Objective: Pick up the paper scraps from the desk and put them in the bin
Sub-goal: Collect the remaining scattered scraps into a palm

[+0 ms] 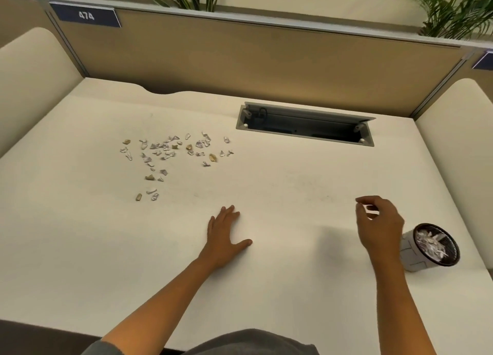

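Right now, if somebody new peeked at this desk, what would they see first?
Probably the scatter of small crumpled white and tan paper scraps on the far left of the cream desk. Next, the small round black-rimmed bin, already holding white scraps, at the right edge beside the right hand.

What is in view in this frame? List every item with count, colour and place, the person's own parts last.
paper scraps: several dozen, white with a few tan, scattered far left on desk
desk: one, cream
bin: one, grey with black rim, near right, holding white scraps
cable tray: one, grey, open, recessed at far centre
partition: one, tan, behind desk
number sign: one, blue, reads 474, top left
plants: two, green, behind partition
left hand: flat on desk
right hand: raised beside bin, fingers loosely curled
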`<state>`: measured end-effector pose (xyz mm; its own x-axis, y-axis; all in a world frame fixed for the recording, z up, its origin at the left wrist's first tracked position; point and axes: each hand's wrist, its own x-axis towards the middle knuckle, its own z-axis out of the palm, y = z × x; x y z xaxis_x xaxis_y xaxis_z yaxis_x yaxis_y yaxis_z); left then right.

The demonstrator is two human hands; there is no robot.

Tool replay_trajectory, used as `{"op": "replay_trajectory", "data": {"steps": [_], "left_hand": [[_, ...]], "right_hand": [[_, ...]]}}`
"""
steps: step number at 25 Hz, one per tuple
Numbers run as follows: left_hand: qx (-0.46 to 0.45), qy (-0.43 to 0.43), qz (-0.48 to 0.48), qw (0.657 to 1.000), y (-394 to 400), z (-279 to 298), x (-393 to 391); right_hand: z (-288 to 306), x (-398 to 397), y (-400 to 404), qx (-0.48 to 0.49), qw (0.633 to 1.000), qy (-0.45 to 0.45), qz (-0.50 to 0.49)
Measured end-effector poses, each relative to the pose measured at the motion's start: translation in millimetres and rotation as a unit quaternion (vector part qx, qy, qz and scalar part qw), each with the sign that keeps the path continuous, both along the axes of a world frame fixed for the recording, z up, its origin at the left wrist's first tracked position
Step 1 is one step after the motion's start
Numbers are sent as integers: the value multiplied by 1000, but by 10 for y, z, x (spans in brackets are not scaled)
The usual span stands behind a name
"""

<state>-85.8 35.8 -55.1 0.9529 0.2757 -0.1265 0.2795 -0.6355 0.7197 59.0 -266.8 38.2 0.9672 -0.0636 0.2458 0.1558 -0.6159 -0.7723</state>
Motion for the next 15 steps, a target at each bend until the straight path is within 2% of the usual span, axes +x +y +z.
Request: {"op": "replay_trajectory", "data": {"steps": [4, 8, 11, 13, 15], "left_hand": [[-28, -84, 63, 994, 394, 74, -13], [60, -131, 194, 970, 941, 187, 46], [109, -49, 320, 940, 1323, 187, 142], [66, 36, 375, 924, 1491, 150, 195], [38, 66, 387, 919, 1590, 87, 243]], "right_hand": [[-119, -48, 655, 35, 996, 35, 73], [-207, -128, 1188, 45, 985, 69, 149], [-241, -142, 1499, 40, 977, 95, 186], [-259, -134, 1650, 32, 973, 107, 201], [-282, -128, 1759, 29, 970, 115, 211]]}}
